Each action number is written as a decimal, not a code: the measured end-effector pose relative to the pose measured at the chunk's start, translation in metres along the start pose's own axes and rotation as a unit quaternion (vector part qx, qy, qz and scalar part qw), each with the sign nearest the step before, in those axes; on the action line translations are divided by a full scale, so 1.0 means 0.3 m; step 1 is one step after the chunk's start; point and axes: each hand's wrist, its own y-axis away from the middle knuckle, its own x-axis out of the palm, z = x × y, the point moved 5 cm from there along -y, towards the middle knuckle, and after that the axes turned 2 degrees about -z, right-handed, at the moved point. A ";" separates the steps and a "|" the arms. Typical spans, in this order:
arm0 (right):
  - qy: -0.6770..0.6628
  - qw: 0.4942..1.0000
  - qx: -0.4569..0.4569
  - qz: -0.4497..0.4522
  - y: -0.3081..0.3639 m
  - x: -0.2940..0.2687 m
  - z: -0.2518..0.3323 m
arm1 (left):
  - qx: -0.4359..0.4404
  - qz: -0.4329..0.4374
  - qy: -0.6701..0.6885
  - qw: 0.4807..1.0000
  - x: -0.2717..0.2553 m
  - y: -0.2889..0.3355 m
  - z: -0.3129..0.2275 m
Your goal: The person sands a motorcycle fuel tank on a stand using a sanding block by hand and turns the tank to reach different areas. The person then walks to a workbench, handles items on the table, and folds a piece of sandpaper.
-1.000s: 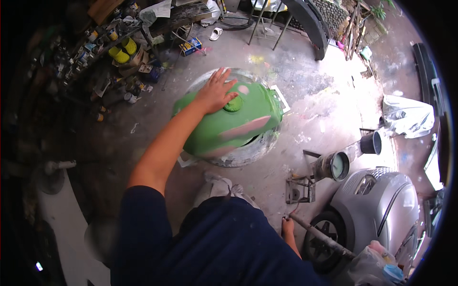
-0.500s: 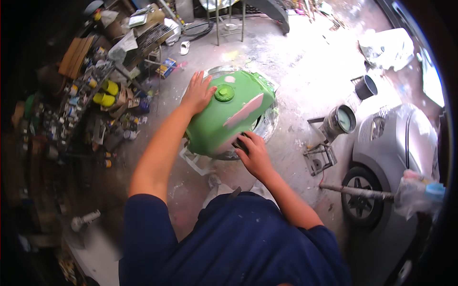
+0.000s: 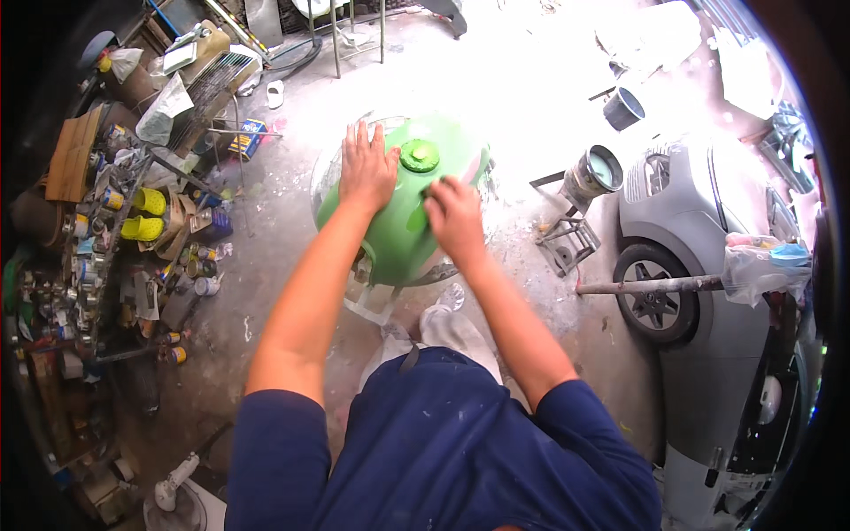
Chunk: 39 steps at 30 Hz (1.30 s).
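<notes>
A green motorcycle fuel tank (image 3: pixel 390 234) with a round bright green cap (image 3: pixel 420 155) rests on a round, paint-marked support in front of me. My left hand (image 3: pixel 367 173) lies flat on its upper left side, fingers stretched out, just left of the cap. Below and right of the cap, my right hand (image 3: pixel 455 219) is closed and pressed to the tank's top. A small dark pad (image 3: pixel 426 191) shows at its fingertips; most of it is hidden under the hand. Pinkish filler (image 3: pixel 434 263) shows on the tank's near right side.
A cluttered shelf (image 3: pixel 97 257) of cans and yellow clogs (image 3: pixel 146 214) stands at left. On the right are a bucket on a metal stand (image 3: pixel 593 173), a dark bucket (image 3: pixel 624 108), a grey car body (image 3: pixel 660 199) with its wheel, and a horizontal pole (image 3: pixel 651 286) bearing a plastic bag.
My right hand has moved from the tank's near right edge up and left to beside the cap. My left hand stays flat on the tank. The view has shifted right.
</notes>
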 end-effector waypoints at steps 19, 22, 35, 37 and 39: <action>0.053 0.998 -0.020 -0.016 0.040 -0.010 0.023 | 0.014 0.013 0.022 1.000 -0.002 -0.008 -0.019; 0.039 0.994 -0.104 0.015 0.144 0.006 0.164 | -0.004 -0.003 0.018 1.000 0.006 0.020 0.017; 0.001 1.000 0.009 -0.004 -0.035 -0.022 -0.044 | 0.017 -0.023 0.038 0.999 -0.011 -0.004 -0.047; 0.023 1.000 0.019 0.009 -0.043 0.009 0.019 | 0.002 -0.019 0.037 0.999 -0.012 -0.002 -0.013; 0.045 0.998 -0.035 -0.001 0.053 0.047 0.185 | -0.003 -0.030 0.012 0.999 -0.005 0.014 0.011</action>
